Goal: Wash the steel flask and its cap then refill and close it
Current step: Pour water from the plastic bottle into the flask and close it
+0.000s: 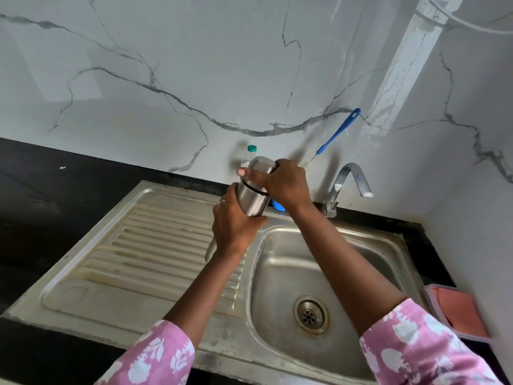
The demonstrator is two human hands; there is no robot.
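Note:
A steel flask (254, 200) is held tilted above the back edge of the sink, between drainboard and basin. My left hand (234, 225) grips its body from below, so the lower part is hidden. My right hand (280, 182) is curled over the steel cap (261, 165) at the top, thumb along its left side. A black ring shows where cap meets body.
The steel sink has a ribbed drainboard (155, 245) on the left and a basin (319, 279) with a drain on the right. A tap (347, 187) stands behind the basin, not running. A clear bottle with a green cap (251, 151), a blue brush (338, 132), a blue object (278, 205) and a pink container (458, 309) are nearby.

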